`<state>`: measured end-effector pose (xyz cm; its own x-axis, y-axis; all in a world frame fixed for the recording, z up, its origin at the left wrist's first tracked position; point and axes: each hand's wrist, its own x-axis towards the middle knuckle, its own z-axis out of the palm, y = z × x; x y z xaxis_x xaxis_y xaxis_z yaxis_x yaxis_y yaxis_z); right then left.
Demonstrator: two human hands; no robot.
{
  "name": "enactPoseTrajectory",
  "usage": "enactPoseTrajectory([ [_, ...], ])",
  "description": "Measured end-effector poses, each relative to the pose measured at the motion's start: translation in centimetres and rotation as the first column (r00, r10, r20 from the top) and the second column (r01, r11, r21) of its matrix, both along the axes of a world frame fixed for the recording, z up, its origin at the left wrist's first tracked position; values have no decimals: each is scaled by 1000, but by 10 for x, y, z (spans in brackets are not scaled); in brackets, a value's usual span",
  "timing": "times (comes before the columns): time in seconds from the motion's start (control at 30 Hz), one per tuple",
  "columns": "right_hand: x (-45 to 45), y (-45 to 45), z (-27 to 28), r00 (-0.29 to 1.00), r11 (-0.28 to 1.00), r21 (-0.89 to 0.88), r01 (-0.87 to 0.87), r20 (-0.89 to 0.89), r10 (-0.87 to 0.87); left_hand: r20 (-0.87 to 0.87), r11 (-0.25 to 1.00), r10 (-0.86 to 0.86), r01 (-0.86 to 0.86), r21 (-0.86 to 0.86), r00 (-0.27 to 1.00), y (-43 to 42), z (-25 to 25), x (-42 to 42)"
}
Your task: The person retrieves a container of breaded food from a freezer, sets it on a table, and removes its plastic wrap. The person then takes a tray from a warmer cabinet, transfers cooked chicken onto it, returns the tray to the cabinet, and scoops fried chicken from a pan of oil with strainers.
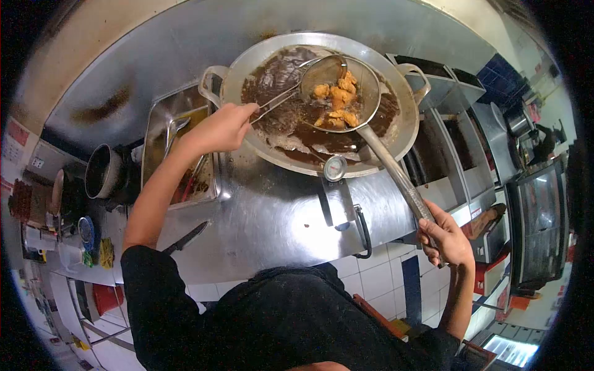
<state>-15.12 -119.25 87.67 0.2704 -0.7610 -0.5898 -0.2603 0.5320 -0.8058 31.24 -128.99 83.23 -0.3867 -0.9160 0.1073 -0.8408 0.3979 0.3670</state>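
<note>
My right hand [447, 236] is closed around the long metal handle of a large round strainer [375, 102]. Several pieces of golden-brown fried food [341, 96], perhaps chicken, lie in its mesh. The strainer is over a wide metal wok [405, 145] of dark oil [278, 74]. At the wok's left side, my left hand [226, 127] grips the wire handle of a smaller skimmer [332, 69], whose bowl overlaps the big strainer's back edge. Whether the two touch is unclear. A dial thermometer [335, 168] sits at the wok's front rim.
Left of the wok, a rectangular metal tray [216, 182] holds utensils and oily residue. A knife [187, 237] lies on the steel counter [272, 229] near my left arm. A dark pot [102, 172] stands farther left. Metal-walled bays [455, 145] with dark insides are to the right.
</note>
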Motion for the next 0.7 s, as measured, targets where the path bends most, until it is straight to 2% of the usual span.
enactPoseTrajectory([
  [0.07, -2, -1, -1, 1000, 1000, 4, -1, 7, 1, 73, 998, 8, -4, -63, 997, 1, 10, -1],
  [0.13, -4, -1, -1, 999, 999, -9, -35, 16, 35, 278, 985, 2, 47, -168, 961, 0, 26, -2],
  [0.17, -3, -1, 0, 999, 999, -9, -33, 16, 33, 278, 984, 0, 49, -169, 961, 0, 38, -4],
  [0.23, 0, 1, 2, 1000, 1000, 1, -15, -4, 15, 345, 999, -12, 24, -29, 938, -3, 61, -7],
  [0.27, 0, 1, 2, 1000, 1000, 1, -13, -1, 13, 260, 993, -56, 80, -84, 964, -12, 53, 7],
  [0.3, 0, 1, 3, 1000, 1000, -3, -21, 4, 21, 263, 993, -60, 84, -83, 963, -11, 58, 4],
  [0.37, -1, 1, 3, 999, 1000, -7, -30, 13, 30, 261, 997, -48, 32, 65, 964, -6, 75, -1],
  [0.5, 1, 1, 1, 999, 999, -16, -49, 21, 49, 218, 989, -112, 87, 119, 970, -18, 50, 11],
  [0.6, 4, 1, -8, 997, 996, -43, -82, -7, 82, 13, 967, -80, 74, 243, 997, -21, 28, -1],
  [0.63, 4, -3, -9, 995, 992, -82, -97, -35, 94, 13, 972, -79, 74, 224, 997, -21, 30, 1],
  [0.67, 2, -2, -9, 996, 995, -73, -68, -63, 64, -142, 899, 32, 34, 436, 989, -17, 33, 1],
  [0.7, 0, -1, -6, 994, 995, -77, -67, -93, 60, -266, 777, 169, 38, 629, 949, -14, 37, 0],
])
